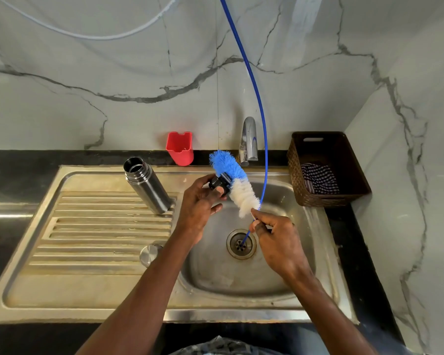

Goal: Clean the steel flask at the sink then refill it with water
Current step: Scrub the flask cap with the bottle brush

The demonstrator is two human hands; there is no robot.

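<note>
Both hands work over the basin of the steel sink [315, 242]. Left hand [200, 203] curls its fingers and thumb around a small black stopper [219, 185], holding it up above the basin's left side. Right hand [277, 239] pinches the thin handle of a bottle brush [232, 181] just below the bristles, fingers folded in tight. The brush head, blue at the far end and white nearer the hand, lies against the stopper and slants up toward the tap [249, 139].

On the ribbed draining board to the left, the steel flask [148, 187] stands with its mouth uncovered, well apart from both hands. 1 round steel cap [150, 253] sits on the board's right edge, partly hidden behind the left forearm.

A blue hose [260, 106] curves down from above, passes beside the tap and ends at the drain [241, 244]. Against the marble wall a red plastic holder [180, 148] sits behind the sink. To the right, on the black counter, a brown woven basket [328, 198] holds a checked cloth [321, 178].
</note>
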